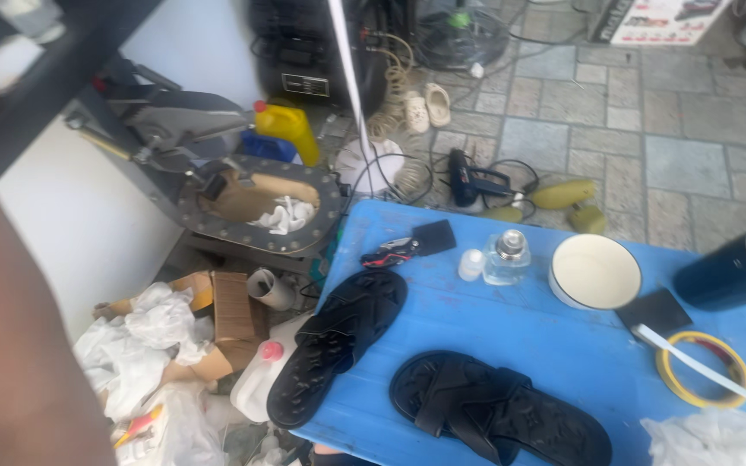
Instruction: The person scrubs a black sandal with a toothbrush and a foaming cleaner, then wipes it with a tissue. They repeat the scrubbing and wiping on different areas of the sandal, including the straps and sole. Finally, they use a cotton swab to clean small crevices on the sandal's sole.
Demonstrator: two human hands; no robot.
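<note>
The blue table [563,345] carries two black sandals [338,341] [498,410], one white bowl [596,272], one clear glass bottle [508,257], one yellow tape roll [703,369] and one dark tumbler [736,267].

Cut off, blurred, or too small to read

A blurred brown mass [10,345] fills the left edge (perhaps the person's arm; no hand can be made out). At the blue table [511,345]'s right edge a dark cylinder [731,267] runs out of frame, and the white crumpled plastic [710,436] at the near right corner is cropped by the bottom edge. The nearer black sandal [498,410] loses its end there too. The other black sandal [338,345] overhangs the table's left edge. The small red-and-black object [390,252] near the far left corner is too small to identify.
</note>
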